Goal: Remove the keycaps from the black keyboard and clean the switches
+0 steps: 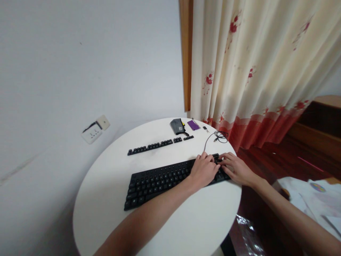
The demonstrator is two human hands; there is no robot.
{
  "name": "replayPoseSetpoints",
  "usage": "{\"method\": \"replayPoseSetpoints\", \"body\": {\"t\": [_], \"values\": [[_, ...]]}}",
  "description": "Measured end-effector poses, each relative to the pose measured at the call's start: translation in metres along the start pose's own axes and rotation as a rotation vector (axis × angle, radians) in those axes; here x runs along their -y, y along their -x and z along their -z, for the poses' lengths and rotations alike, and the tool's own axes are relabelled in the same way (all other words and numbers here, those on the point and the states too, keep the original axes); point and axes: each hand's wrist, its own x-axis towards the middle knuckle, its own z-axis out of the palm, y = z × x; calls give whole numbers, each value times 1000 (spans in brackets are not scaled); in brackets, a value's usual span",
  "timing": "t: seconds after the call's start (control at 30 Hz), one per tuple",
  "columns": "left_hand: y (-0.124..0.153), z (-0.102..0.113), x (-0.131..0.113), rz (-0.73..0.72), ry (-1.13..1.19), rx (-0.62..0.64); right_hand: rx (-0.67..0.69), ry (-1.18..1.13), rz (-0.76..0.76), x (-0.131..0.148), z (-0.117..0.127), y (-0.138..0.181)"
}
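Note:
A black keyboard (160,180) lies across a round white table (106,213). Both my hands rest on its right end. My left hand (204,170) is curled over the keys, fingers bent down. My right hand (236,168) sits beside it at the keyboard's right edge, its fingertips pinched together near the top right keys. What they hold, if anything, is too small to make out. A row of loose black keycaps (157,145) lies in a line behind the keyboard.
At the table's far side lie a grey pouch (178,126), a purple card (193,124), a small object (205,128) and a coiled black cable (218,136). A flowered curtain (253,71) hangs at right. A wall socket (92,134) is on the left wall.

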Motion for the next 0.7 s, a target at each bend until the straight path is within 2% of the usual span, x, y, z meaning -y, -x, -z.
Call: {"method": "replayPoseSetpoints", "body": {"t": [0.1,0.17,0.27,0.33,0.43,0.53,0.63,0.7], "values": [[0,-2,-3,0,-19,-8,20,14,-52,4,-1,3],[0,3,-1,18,7,-9,-17,-15,-99,5,-4,5],[9,24,13,78,83,10,-199,-82,-236,3,-13,10],[26,46,32,128,124,12,-317,-102,-343,3,-19,13],[68,82,74,232,106,-35,-389,-81,-418,11,-28,18],[125,112,117,415,54,-117,-407,-24,-397,34,-35,17],[192,127,147,637,-14,-201,-372,60,-375,64,-47,13],[235,127,154,803,-16,-247,-323,157,-405,81,-58,11]]}}
